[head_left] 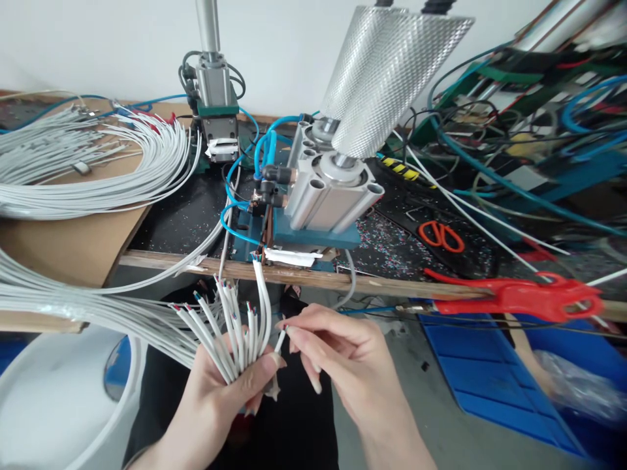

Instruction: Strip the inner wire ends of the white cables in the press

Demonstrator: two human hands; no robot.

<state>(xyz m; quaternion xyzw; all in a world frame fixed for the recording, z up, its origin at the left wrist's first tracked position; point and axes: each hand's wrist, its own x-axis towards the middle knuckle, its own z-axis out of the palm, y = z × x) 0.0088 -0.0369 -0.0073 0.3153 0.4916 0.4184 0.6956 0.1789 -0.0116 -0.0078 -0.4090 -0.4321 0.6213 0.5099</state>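
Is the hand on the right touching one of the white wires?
Touching. The head view shows the right hand pinching the end of one white wire between its fingertips, beside the wire bundle in the left hand.

Low in the frame's centre, our left hand is curled into a fist, thumb across, while our right hand pinches thumb and forefinger together just beside it.

Cable workshop: pneumatic press, cable bundles, tangled hoses.
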